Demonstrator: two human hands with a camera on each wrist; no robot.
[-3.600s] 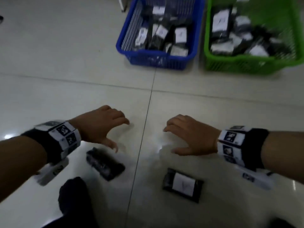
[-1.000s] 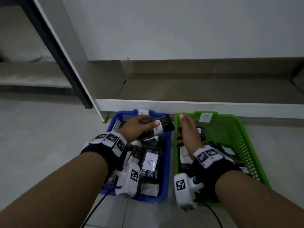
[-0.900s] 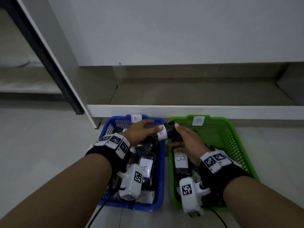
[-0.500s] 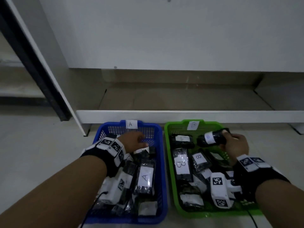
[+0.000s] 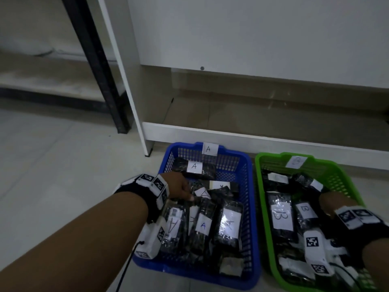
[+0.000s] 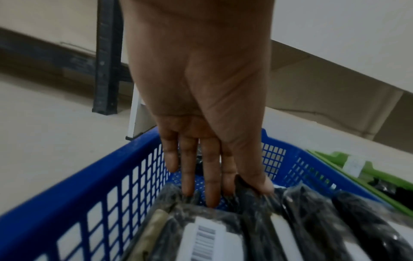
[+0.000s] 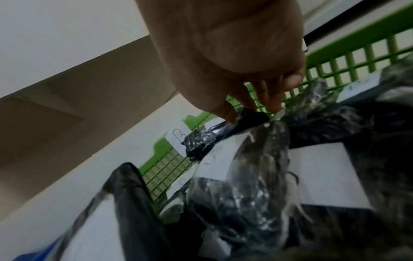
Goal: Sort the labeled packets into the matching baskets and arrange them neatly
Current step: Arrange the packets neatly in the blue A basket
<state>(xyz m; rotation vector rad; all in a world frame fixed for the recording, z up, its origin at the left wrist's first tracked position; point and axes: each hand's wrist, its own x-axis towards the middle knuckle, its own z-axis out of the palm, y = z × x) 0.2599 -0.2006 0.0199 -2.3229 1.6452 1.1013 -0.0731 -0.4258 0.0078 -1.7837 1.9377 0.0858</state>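
Note:
A blue basket (image 5: 185, 145) tagged A holds several black packets with A labels (image 5: 194, 166). Beside it on the right, a green basket (image 5: 271, 157) tagged B holds black packets with B labels (image 5: 281, 216). My left hand (image 5: 179, 186) reaches into the blue basket; in the left wrist view its straight fingers (image 6: 210, 185) dip between the packets, and index finger and thumb pinch the end of a black packet (image 6: 242, 183). My right hand (image 5: 334, 202) is low in the green basket and pinches the end of a black packet (image 7: 252, 115) between thumb and fingertips.
A low white shelf board (image 5: 231, 135) runs just behind both baskets, with a white upright panel (image 5: 126, 81) and a black metal leg (image 5: 99, 66) at the left. Pale floor tiles (image 5: 63, 165) lie left of the blue basket.
My right hand has come down from above the far end of the green basket to its right side, packet still in its grip. My left hand has shifted nearer inside the blue basket.

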